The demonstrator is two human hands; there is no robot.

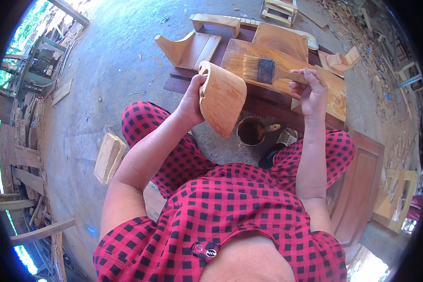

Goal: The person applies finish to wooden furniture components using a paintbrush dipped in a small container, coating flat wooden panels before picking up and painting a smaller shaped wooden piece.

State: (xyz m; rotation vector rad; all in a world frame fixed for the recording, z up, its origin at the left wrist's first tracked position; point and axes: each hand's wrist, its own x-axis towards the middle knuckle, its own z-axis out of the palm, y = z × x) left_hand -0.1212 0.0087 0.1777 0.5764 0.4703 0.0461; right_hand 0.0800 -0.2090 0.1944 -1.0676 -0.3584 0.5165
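My left hand grips a curved, light-coloured wooden piece by its left edge, holding it up in front of me. In my right hand is a wide paintbrush, pinched by its wooden handle with the pale bristles pointing left. The bristles are apart from the curved piece, a little to its right. Below, between my knees, stands a round pot with dark brown contents and another handle sticking out over its rim. Behind the brush lies a brown wooden board.
A dark low bench bears boards and an angled wooden piece. Wooden blocks lie on the floor at my left. A reddish panel lies at my right. Scrap wood and a machine line the left side.
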